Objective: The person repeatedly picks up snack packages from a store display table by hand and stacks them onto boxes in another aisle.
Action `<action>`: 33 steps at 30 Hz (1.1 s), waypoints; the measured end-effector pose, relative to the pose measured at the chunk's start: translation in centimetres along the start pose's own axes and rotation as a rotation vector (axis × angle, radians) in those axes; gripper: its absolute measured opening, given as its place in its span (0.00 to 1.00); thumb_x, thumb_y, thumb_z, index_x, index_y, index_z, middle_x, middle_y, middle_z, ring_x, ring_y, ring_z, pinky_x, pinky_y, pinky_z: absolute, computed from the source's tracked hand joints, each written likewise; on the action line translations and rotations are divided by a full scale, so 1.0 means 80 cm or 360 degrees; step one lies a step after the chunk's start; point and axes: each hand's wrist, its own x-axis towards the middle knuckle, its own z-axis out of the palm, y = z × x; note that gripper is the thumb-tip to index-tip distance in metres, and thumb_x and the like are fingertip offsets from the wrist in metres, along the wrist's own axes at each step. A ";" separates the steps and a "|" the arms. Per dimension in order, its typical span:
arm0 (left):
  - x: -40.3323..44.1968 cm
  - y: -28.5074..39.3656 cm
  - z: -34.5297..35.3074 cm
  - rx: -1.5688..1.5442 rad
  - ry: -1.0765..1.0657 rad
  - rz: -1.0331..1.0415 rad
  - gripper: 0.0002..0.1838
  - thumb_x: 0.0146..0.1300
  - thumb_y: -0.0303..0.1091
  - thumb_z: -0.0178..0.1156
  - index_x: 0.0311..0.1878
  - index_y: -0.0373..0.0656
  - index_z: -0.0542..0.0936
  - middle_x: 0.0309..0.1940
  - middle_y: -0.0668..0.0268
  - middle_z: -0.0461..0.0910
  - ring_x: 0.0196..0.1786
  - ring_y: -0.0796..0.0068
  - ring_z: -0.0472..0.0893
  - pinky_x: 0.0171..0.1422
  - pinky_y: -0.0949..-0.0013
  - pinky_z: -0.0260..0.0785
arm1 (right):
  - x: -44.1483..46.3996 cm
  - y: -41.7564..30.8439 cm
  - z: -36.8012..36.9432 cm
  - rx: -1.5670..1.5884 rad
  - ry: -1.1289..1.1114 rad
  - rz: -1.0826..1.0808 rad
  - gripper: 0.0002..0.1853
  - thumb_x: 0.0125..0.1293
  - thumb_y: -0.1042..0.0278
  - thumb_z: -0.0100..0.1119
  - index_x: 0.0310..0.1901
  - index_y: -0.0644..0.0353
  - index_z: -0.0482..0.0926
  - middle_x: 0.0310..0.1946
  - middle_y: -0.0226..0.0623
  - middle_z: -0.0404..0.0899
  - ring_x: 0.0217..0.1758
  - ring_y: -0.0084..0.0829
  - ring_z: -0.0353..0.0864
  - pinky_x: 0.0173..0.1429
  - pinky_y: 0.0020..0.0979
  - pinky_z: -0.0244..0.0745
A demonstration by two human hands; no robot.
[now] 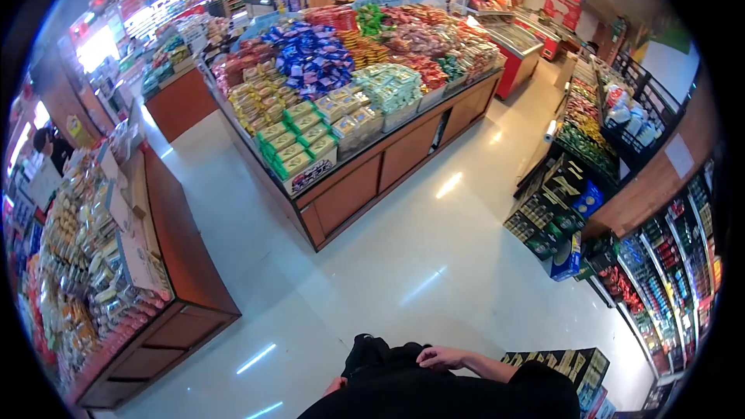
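Far left, a reddish-brown wooden counter (180,264) carries clear-wrapped packages. At the bottom, the left hand (335,385) is mostly hidden beside a soft black fabric bundle (371,352) against the wearer's body; its grip cannot be told. Beyond, a large brown wooden counter (349,208) bears colourful packets. The right hand (441,358) touches the bundle's right side, fingers narrowed and bent; whether they pinch it is unclear. The step seems to be handling the fabric, which calls for close, light fingerwork. Far right, shelves (656,264) hold drinks.

Worn on head, facing forward and down
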 end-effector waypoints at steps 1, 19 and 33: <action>-0.003 -0.004 0.008 -0.0027 0.0024 0.0004 0.18 0.69 0.45 0.57 0.50 0.38 0.76 0.37 0.64 0.80 0.42 0.75 0.78 0.52 0.68 0.70 | -0.002 -0.008 -0.006 -0.0058 -0.0013 -0.0015 0.14 0.65 0.57 0.64 0.46 0.54 0.76 0.32 0.23 0.72 0.32 0.15 0.68 0.32 0.19 0.62; 0.008 0.087 0.058 0.0132 -0.0354 -0.0221 0.15 0.66 0.35 0.59 0.53 0.38 0.77 0.45 0.66 0.80 0.48 0.77 0.77 0.58 0.69 0.69 | -0.063 0.052 -0.060 -0.0517 0.0729 -0.0292 0.21 0.67 0.47 0.57 0.35 0.61 0.80 0.30 0.28 0.79 0.37 0.20 0.74 0.46 0.26 0.69; 0.018 0.134 0.076 0.0250 -0.0618 -0.0231 0.17 0.67 0.35 0.59 0.56 0.37 0.76 0.48 0.66 0.80 0.50 0.76 0.77 0.60 0.70 0.67 | -0.060 0.116 -0.122 -0.0427 0.0740 -0.0380 0.20 0.67 0.51 0.55 0.37 0.64 0.80 0.32 0.27 0.80 0.37 0.20 0.75 0.47 0.26 0.70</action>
